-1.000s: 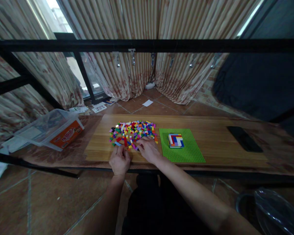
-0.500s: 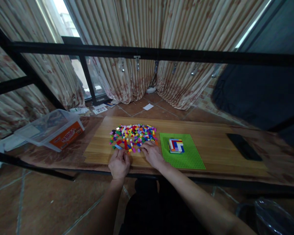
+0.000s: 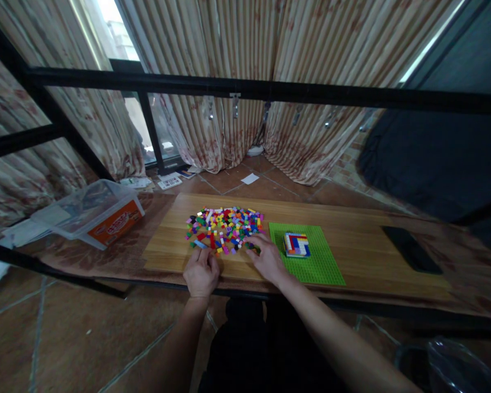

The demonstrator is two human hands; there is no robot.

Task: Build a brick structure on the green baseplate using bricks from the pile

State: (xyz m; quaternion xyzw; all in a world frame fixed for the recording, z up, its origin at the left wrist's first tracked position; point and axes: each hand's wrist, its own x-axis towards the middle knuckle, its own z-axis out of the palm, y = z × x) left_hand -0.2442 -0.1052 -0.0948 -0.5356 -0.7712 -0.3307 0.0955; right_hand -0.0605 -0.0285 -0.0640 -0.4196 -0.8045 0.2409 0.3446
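A heap of small coloured toy bricks (image 3: 229,221) lies spread on the wooden board. My left hand (image 3: 202,272) rests at the heap's front left edge, fingers curled together beside a long light blue brick (image 3: 200,244); whatever is in its fingertips is hidden. Over the heap's front right edge is my right hand (image 3: 267,257), thumb and index finger apart, with dark bricks showing between them. Right of that hand, a green baseplate (image 3: 325,262) carries a low square build of red, white, blue and yellow bricks (image 3: 297,245).
The wooden board (image 3: 360,234) lies on a low cloth-covered table. A dark phone-like slab (image 3: 411,249) lies at its right. To the left stands a clear plastic bin (image 3: 106,210) with an orange label. A black metal bar (image 3: 245,90) crosses beyond the table, before curtains.
My right hand has shifted slightly right, and its thumb and index finger have parted. My left hand stays beside the light blue brick. The whole view has shifted a little.
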